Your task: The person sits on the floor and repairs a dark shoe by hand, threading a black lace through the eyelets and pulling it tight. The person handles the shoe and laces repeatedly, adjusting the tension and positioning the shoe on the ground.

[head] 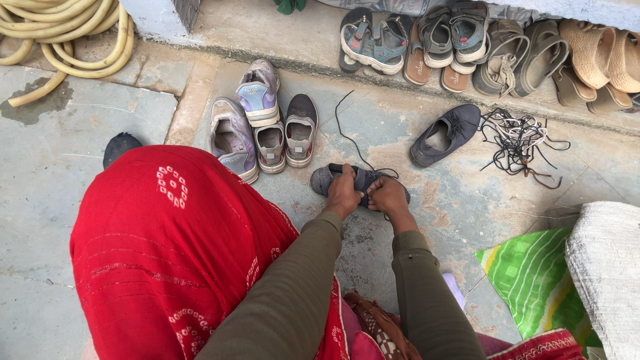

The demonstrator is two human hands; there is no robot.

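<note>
Both hands, left hand (343, 195) and right hand (388, 197), close on a dark grey fabric shoe (357, 180) on the stone floor (80, 133), its long axis running 9 to 3 o'clock. A black lace (347, 130) trails toward 12. Its mate (445, 133) lies at 2 o'clock.

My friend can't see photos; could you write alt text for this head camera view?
Both hands, left hand and right hand, grip a dark grey shoe on a stone floor, its black lace trailing. Its mate, loose laces, sneakers and sandals lie around.
</note>
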